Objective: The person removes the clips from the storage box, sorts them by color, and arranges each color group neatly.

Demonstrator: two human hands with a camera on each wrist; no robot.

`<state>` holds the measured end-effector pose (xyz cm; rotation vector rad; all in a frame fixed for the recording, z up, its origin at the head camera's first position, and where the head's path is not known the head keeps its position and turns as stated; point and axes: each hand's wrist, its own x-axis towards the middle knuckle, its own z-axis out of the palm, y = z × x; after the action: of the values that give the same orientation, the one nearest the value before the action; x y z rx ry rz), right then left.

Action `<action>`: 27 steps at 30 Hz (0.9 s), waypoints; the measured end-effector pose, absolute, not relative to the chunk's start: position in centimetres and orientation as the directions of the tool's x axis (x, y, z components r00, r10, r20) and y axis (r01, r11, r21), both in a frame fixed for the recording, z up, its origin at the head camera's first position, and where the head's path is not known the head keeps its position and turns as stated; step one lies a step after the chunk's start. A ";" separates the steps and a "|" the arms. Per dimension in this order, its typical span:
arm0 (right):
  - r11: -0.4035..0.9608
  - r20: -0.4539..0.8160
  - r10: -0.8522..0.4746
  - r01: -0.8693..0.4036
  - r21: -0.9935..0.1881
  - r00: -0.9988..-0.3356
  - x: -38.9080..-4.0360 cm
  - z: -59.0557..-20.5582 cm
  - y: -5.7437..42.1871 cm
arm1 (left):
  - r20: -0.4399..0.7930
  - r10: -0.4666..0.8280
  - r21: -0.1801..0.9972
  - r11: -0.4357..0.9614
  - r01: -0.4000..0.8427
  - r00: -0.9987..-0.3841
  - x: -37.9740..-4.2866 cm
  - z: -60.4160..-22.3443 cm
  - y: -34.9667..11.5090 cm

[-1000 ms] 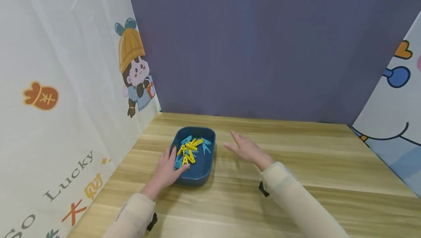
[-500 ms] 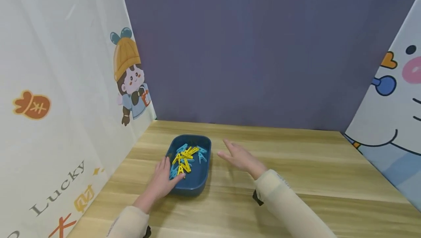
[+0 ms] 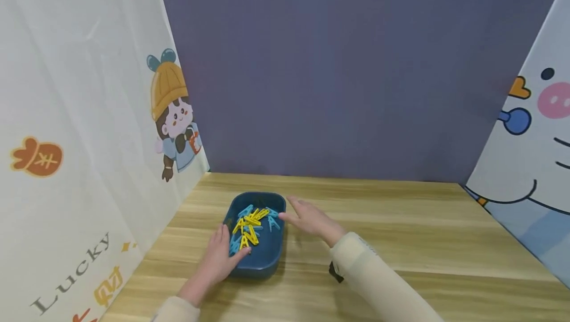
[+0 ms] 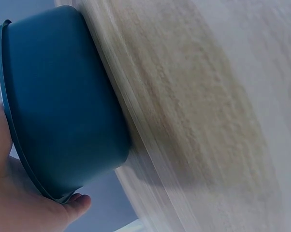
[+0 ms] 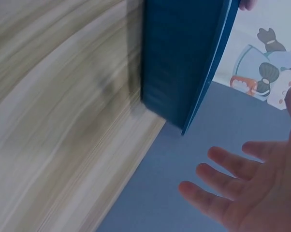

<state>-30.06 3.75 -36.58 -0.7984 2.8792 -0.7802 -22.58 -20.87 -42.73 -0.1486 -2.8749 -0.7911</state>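
Note:
A dark blue plastic bin stands on the table and holds several yellow clothespins and light blue clothespins. My left hand rests at the bin's near left corner, fingers extended along the left side and thumb reaching over the front rim. In the left wrist view a fingertip shows past the bin's corner. My right hand hovers at the bin's right rim with its thumb right at the edge. Its fingers are spread and straight in the right wrist view, holding nothing.
The wood-grain table runs back to a purple-grey wall panel. White printed curtains flank it: the left curtain stands close to the bin, the right curtain is farther off.
My right hand has moved left, from apart from the bin to its right rim. The left hand stays at the bin's left side. The head view has tilted up slightly.

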 end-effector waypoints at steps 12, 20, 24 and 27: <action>0.730 0.046 -0.550 -0.506 -0.459 -0.834 -31.4 -36.8 -0.4 | 0.156 0.053 0.514 0.848 0.127 -0.986 -22.5 -42.7 -21.1; 0.746 0.071 -0.561 -0.541 -0.388 -0.825 -32.0 -37.1 -1.9 | 0.181 0.054 0.529 0.836 0.143 -0.982 -22.2 -42.6 -20.7; 0.742 0.085 -0.570 -0.557 -0.372 -0.817 -32.2 -37.4 -2.4 | 0.181 0.049 0.536 0.833 0.140 -0.982 -22.2 -42.7 -20.8; 0.729 0.095 -0.587 -0.576 -0.370 -0.804 -32.3 -37.5 -2.8 | 0.179 0.046 0.543 0.829 0.138 -0.983 -22.2 -42.6 -21.0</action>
<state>-32.29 -2.75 -37.45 -0.9741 2.8946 -0.6040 -22.23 -20.99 -42.60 -0.1440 -2.8508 -0.8638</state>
